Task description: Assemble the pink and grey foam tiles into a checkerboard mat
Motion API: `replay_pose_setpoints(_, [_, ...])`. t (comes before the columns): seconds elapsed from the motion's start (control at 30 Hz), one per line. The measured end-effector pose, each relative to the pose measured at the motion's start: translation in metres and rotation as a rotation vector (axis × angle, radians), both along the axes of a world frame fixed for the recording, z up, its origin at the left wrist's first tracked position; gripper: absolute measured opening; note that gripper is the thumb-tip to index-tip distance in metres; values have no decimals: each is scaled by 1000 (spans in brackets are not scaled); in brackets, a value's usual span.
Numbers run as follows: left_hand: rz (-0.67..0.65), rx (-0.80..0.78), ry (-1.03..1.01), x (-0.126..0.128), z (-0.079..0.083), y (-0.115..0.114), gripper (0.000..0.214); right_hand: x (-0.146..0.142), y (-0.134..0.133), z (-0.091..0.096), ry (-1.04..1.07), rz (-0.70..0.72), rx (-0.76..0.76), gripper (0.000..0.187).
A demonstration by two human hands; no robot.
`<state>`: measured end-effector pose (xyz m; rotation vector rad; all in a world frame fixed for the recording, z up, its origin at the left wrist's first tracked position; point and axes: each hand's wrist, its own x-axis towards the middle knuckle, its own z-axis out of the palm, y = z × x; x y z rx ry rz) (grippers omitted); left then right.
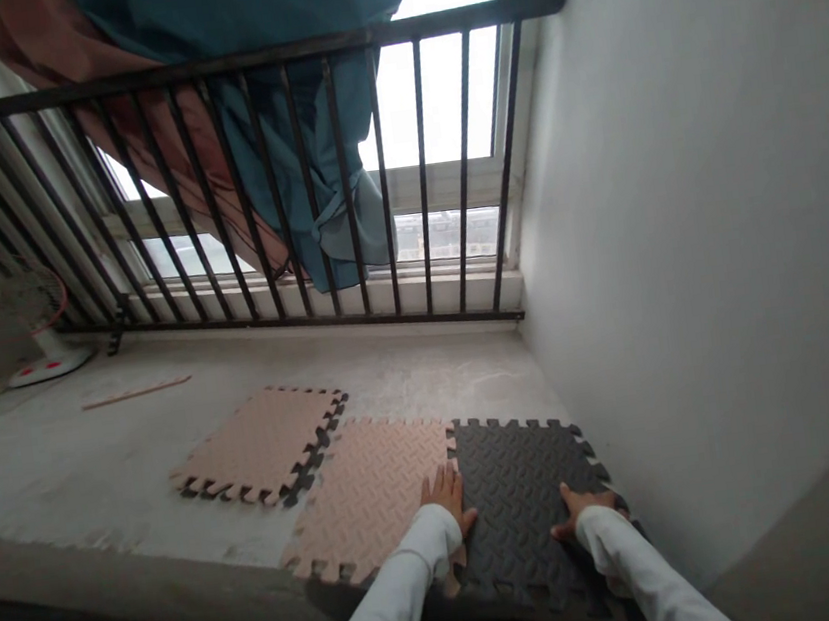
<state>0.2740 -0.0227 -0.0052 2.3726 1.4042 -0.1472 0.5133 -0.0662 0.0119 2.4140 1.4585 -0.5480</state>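
Note:
My left hand (pixel 447 499) lies flat with fingers spread on the seam between a pink foam puzzle mat (pixel 365 493) and a black foam puzzle mat (pixel 519 489). On the black mat's near right part, my right hand (pixel 586 509) presses down with fingers apart. Both mats sit side by side on a raised concrete ledge, their toothed edges meeting. Further left, another pink mat (pixel 260 440) lies on top of a black one whose teeth peek out. Both arms wear white sleeves.
A black metal railing (pixel 338 179) guards the window at the back, with teal and rust cloths (pixel 302 133) hanging over it. A white wall (pixel 690 216) closes the right side. A small fan (pixel 0 321) and a wooden stick (pixel 135 391) rest at the left.

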Motion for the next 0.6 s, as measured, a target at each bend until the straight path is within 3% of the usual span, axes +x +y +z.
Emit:
replay_pose_setpoints(0.33, [70,118,1,26,-23,53,67,-12,0,20,-21,-87,-103,96])
replay_pose_setpoints(0.6, [81,133,-47,34,-25,72,65,-3,4,4,7,-66,-37,93])
